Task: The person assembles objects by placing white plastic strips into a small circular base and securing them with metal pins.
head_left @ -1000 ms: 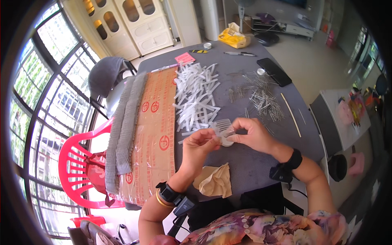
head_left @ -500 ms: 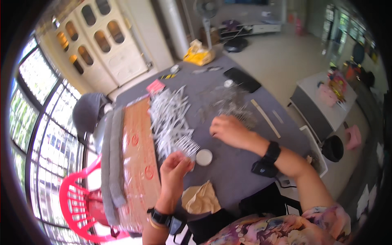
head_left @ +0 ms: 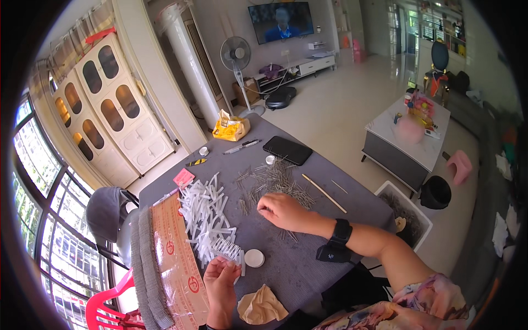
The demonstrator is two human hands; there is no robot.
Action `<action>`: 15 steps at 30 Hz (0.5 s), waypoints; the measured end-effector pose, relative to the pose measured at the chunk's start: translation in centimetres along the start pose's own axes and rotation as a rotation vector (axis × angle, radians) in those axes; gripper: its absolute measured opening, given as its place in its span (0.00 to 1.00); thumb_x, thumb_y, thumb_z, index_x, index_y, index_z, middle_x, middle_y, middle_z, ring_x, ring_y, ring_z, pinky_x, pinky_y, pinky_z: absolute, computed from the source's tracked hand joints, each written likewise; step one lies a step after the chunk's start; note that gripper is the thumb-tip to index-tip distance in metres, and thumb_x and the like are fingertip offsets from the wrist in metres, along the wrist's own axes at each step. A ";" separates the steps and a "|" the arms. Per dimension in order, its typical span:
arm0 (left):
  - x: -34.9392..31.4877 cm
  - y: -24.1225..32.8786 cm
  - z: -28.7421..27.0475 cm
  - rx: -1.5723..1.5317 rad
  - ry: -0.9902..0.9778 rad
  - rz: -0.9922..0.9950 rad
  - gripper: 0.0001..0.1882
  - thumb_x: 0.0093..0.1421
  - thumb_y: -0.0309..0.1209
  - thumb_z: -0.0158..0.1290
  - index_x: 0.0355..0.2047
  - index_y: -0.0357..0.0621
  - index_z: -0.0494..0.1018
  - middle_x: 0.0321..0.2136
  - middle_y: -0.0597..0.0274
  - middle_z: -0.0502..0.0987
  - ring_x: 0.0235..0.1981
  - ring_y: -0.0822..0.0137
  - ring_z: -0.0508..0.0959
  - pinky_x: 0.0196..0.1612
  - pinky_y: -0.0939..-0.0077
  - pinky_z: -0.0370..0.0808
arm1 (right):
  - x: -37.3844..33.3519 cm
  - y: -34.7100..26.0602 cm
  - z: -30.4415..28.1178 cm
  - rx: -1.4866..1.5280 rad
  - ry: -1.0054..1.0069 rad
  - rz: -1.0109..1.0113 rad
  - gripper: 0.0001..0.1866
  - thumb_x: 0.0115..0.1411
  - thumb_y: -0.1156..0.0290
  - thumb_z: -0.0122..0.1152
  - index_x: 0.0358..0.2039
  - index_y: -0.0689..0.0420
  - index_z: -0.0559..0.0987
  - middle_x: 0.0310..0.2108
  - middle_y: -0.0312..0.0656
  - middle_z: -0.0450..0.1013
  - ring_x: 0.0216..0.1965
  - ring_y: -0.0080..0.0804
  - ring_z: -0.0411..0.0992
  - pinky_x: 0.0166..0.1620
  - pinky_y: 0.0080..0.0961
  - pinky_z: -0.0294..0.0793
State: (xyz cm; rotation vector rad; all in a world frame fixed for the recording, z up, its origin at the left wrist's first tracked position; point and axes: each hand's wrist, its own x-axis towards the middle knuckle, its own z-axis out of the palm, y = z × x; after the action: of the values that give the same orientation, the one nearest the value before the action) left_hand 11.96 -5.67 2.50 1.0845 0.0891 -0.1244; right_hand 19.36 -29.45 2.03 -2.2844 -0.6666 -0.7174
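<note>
My left hand (head_left: 221, 281) is closed in a pinch beside a round white lid or shallow dish (head_left: 254, 258). A small whitish, translucent piece shows at its fingertips; its exact kind is unclear. Just beyond those fingers lies a neat row of white strips (head_left: 226, 247), at the near end of a loose heap of thin white strips or tubes (head_left: 204, 212). My right hand (head_left: 286, 212) hovers or rests at the near edge of a scattered pile of thin metal needle-like pins (head_left: 280, 179). Its fingers are pressed together, and anything between them is too small to see.
A crumpled brown paper (head_left: 263, 305) lies near me. Taped cardboard (head_left: 175, 258) borders the table's left side. Farther back are a black phone (head_left: 287, 150), a pen (head_left: 242, 146) and a yellow packet (head_left: 230, 127). A wooden stick (head_left: 324, 193) lies right of the pins; a white bin (head_left: 404, 212) stands beyond the edge.
The view has tilted up, so the table sits lower in the picture and more of the room shows. My right hand is slightly farther from the white lid; my left hand keeps its pinch.
</note>
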 end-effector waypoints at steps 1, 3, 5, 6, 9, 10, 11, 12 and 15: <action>0.0 0.0 0.0 -0.010 -0.008 0.000 0.08 0.52 0.17 0.51 0.32 0.40 0.68 0.25 0.62 0.74 0.25 0.69 0.76 0.30 0.80 0.76 | 0.1 -0.3 -0.3 0.197 0.054 0.121 0.04 0.51 0.73 0.53 0.27 0.58 0.70 0.23 0.38 0.71 0.27 0.32 0.72 0.31 0.28 0.69; 0.0 -0.1 -0.2 -0.020 -0.010 -0.003 0.08 0.52 0.18 0.51 0.33 0.40 0.68 0.25 0.62 0.74 0.25 0.69 0.76 0.30 0.80 0.76 | -0.2 -1.0 -0.4 0.359 -0.066 0.220 0.04 0.51 0.74 0.54 0.27 0.59 0.70 0.22 0.40 0.72 0.25 0.32 0.72 0.29 0.27 0.70; -0.3 -0.1 -0.4 0.005 0.016 -0.003 0.09 0.52 0.18 0.51 0.34 0.41 0.67 0.26 0.63 0.73 0.26 0.70 0.75 0.31 0.79 0.75 | -0.6 -1.1 0.2 0.537 -0.202 0.318 0.05 0.50 0.74 0.54 0.28 0.61 0.71 0.21 0.41 0.73 0.24 0.32 0.73 0.28 0.26 0.71; -0.3 -0.1 -0.4 0.007 0.039 -0.006 0.09 0.52 0.18 0.51 0.34 0.41 0.67 0.26 0.63 0.73 0.26 0.70 0.75 0.31 0.79 0.75 | -0.9 -0.8 0.9 0.481 -0.220 0.254 0.05 0.49 0.74 0.55 0.27 0.61 0.71 0.20 0.42 0.73 0.24 0.31 0.74 0.28 0.25 0.71; -0.3 0.1 -0.5 0.001 0.019 0.006 0.10 0.53 0.19 0.51 0.36 0.40 0.67 0.28 0.63 0.72 0.28 0.73 0.73 0.35 0.79 0.73 | -0.7 -1.6 0.8 0.498 -0.299 0.299 0.07 0.47 0.73 0.60 0.26 0.60 0.74 0.20 0.41 0.73 0.23 0.26 0.73 0.27 0.21 0.70; 0.0 0.1 -0.3 0.008 -0.003 -0.009 0.11 0.53 0.19 0.50 0.37 0.40 0.67 0.28 0.63 0.72 0.28 0.73 0.72 0.36 0.79 0.72 | -0.9 -1.3 0.6 0.533 -0.318 0.328 0.07 0.48 0.72 0.60 0.27 0.60 0.74 0.20 0.40 0.74 0.21 0.23 0.73 0.26 0.19 0.70; 0.2 0.1 -0.2 0.002 -0.010 -0.019 0.11 0.53 0.20 0.50 0.37 0.40 0.66 0.28 0.63 0.72 0.29 0.72 0.73 0.36 0.80 0.72 | -0.8 -1.3 0.3 0.548 -0.332 0.328 0.06 0.49 0.72 0.60 0.27 0.60 0.75 0.20 0.39 0.74 0.20 0.21 0.73 0.25 0.18 0.69; 0.3 0.2 -0.3 -0.006 -0.017 -0.028 0.11 0.53 0.20 0.50 0.38 0.39 0.66 0.29 0.62 0.72 0.29 0.72 0.74 0.36 0.80 0.72 | -0.8 -1.1 0.4 0.541 -0.324 0.305 0.05 0.49 0.73 0.59 0.25 0.60 0.76 0.20 0.39 0.74 0.21 0.21 0.73 0.25 0.18 0.69; 0.7 0.3 -0.2 -0.032 0.011 -0.073 0.12 0.53 0.19 0.50 0.38 0.41 0.66 0.29 0.62 0.72 0.31 0.70 0.74 0.39 0.79 0.74 | -0.2 -1.9 -0.3 0.529 -0.174 0.244 0.04 0.49 0.75 0.60 0.25 0.62 0.76 0.20 0.37 0.73 0.22 0.19 0.71 0.26 0.16 0.68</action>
State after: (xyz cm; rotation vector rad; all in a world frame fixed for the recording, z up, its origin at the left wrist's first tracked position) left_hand 12.69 -5.38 2.55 1.0504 0.1399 -0.1822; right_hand 17.99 -28.47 2.91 -1.8977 -0.5612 -0.1930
